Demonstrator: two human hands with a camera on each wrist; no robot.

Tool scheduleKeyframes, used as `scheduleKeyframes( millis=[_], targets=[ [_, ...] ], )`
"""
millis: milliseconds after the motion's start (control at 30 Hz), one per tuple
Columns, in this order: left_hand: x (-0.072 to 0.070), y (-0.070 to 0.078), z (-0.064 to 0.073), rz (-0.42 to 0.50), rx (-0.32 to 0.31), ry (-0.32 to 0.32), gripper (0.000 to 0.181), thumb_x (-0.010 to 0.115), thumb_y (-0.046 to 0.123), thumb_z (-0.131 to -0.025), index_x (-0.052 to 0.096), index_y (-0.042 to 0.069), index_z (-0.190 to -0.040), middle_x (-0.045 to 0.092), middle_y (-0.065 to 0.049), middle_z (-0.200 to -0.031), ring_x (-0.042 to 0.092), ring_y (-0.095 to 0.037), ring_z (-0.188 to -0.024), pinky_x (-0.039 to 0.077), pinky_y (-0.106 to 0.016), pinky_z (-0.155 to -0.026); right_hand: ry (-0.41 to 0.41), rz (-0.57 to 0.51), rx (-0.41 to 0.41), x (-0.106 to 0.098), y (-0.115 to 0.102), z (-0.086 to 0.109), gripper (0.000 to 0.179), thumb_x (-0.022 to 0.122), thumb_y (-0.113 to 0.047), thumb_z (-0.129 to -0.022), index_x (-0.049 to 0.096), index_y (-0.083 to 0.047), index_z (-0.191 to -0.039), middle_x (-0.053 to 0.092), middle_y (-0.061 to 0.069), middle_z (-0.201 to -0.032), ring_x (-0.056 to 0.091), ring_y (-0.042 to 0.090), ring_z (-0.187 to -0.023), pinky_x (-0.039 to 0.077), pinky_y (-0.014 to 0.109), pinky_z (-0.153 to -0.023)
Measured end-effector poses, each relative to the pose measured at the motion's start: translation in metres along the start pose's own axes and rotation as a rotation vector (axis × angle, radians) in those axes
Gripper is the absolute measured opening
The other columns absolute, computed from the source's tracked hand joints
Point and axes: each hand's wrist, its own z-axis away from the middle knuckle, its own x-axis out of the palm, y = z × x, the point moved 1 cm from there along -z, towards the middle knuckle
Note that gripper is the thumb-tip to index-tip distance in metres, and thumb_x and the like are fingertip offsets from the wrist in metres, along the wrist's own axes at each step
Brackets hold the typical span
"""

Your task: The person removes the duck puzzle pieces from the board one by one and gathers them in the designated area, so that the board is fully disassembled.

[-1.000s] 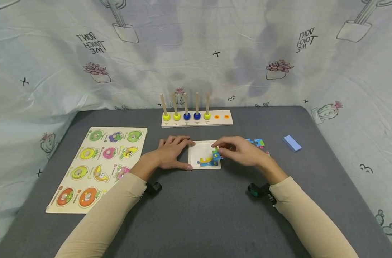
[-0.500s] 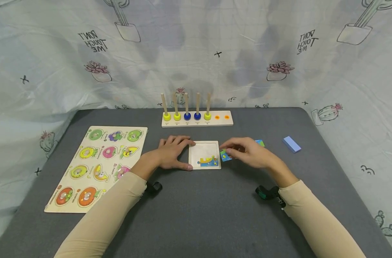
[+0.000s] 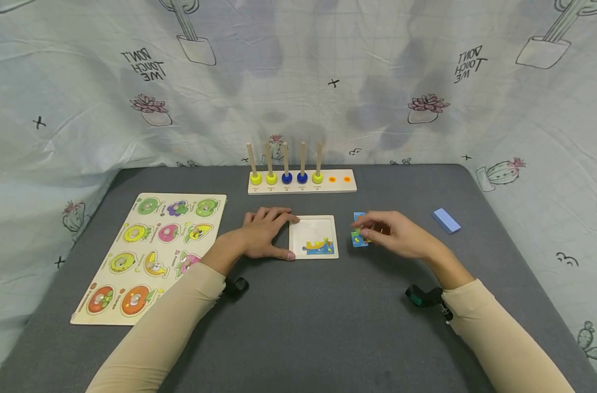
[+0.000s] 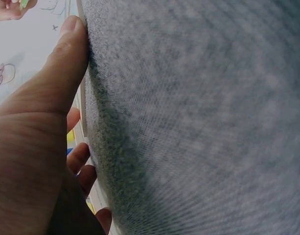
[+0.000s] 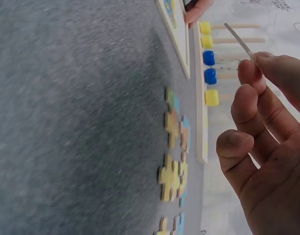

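Observation:
A small square wooden puzzle tray point(image 3: 312, 229) lies mid-table, with yellow-and-blue jigsaw pieces point(image 3: 320, 247) joined along its bottom right. My left hand point(image 3: 266, 233) rests on the table at its left side, fingers spread; index fingertip and thumb touch the tray's left corners. In the left wrist view the thumb point(image 4: 66, 58) lies straight along its edge. My right hand point(image 3: 394, 233) is above the table right of the tray, pinching a blue-and-green jigsaw piece point(image 3: 359, 240) between thumb and fingers. The right wrist view shows that piece point(image 5: 240, 41) edge-on. Beneath, loose jigsaw pieces point(image 5: 172, 178) are partly hidden by the hand.
A wooden fruit puzzle board point(image 3: 171, 229) lies at the left, partly under my left forearm. Behind the tray stands a peg board point(image 3: 300, 188) with yellow and blue rings. A light blue block point(image 3: 446, 220) lies at the right. A patterned cloth hangs behind the table.
My right hand has moved right, away from the tray and over the loose pieces, with the jigsaw piece still pinched. My left hand stays at the tray's left side.

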Motion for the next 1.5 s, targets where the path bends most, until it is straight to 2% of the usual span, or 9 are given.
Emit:
scheduleKeyframes(
  millis=[167,433,567,800,1133,1300,1500],
  targets=[
    [0.001,-0.003,0.000,-0.007,0.000,0.005,0.091,0.064,0.080,-0.082,0.030,0.040,-0.157,0.017,0.002,-0.170,0.022,-0.033,-0.148,0.025,-0.058,-0.103,0.001,0.004,0.011,-0.001,0.004,0.007,0.022,0.063,-0.012,-0.104,0.071,-0.009,-0.124,0.070,-0.002,-0.092,0.061,0.014,-0.074,0.049,0.029,-0.065],
    [0.001,-0.001,0.002,0.017,0.009,-0.002,0.091,0.066,0.078,-0.083,0.032,0.037,-0.157,0.018,-0.001,-0.170,0.022,-0.036,-0.148,0.025,-0.060,-0.103,-0.009,0.019,0.063,0.001,0.016,0.020,0.020,0.064,-0.012,-0.103,0.071,-0.012,-0.122,0.068,-0.003,-0.092,0.059,0.013,-0.074,0.047,0.028,-0.066],
    [0.002,-0.002,0.001,0.018,0.005,-0.002,0.092,0.066,0.078,-0.082,0.031,0.038,-0.157,0.017,0.000,-0.170,0.020,-0.034,-0.149,0.025,-0.059,-0.104,-0.020,0.022,0.054,0.004,0.021,0.025,0.020,0.064,-0.011,-0.103,0.070,-0.012,-0.122,0.069,-0.004,-0.093,0.059,0.014,-0.074,0.047,0.027,-0.067],
    [0.002,-0.003,0.002,0.025,0.003,-0.004,0.092,0.066,0.078,-0.083,0.030,0.040,-0.157,0.015,0.002,-0.171,0.018,-0.034,-0.150,0.024,-0.060,-0.105,-0.036,0.021,0.032,0.009,0.026,0.026,0.017,0.066,-0.010,-0.102,0.070,-0.013,-0.117,0.070,-0.005,-0.095,0.057,0.010,-0.073,0.047,0.027,-0.067],
    [-0.005,0.003,0.007,0.002,0.008,-0.003,0.090,0.067,0.075,-0.085,0.031,0.037,-0.158,0.017,-0.001,-0.170,0.020,-0.035,-0.150,0.025,-0.060,-0.105,-0.036,0.082,0.016,0.011,0.029,0.024,0.013,0.068,-0.011,-0.100,0.072,-0.015,-0.112,0.069,-0.007,-0.092,0.057,0.009,-0.069,0.047,0.027,-0.065],
    [-0.004,0.002,0.007,-0.009,0.011,-0.011,0.091,0.065,0.077,-0.084,0.029,0.037,-0.158,0.015,0.000,-0.171,0.019,-0.034,-0.150,0.025,-0.058,-0.105,-0.032,0.126,0.031,0.013,0.030,0.024,0.013,0.069,-0.013,-0.100,0.073,-0.017,-0.112,0.067,-0.009,-0.092,0.057,0.009,-0.071,0.048,0.027,-0.066],
    [-0.001,0.000,0.003,0.008,0.013,-0.003,0.090,0.066,0.076,-0.085,0.029,0.038,-0.158,0.015,0.000,-0.171,0.018,-0.034,-0.150,0.024,-0.060,-0.105,-0.015,0.141,0.025,0.013,0.030,0.025,0.015,0.070,-0.008,-0.098,0.073,-0.013,-0.112,0.068,-0.007,-0.092,0.059,0.008,-0.073,0.049,0.028,-0.068]
  ],
)
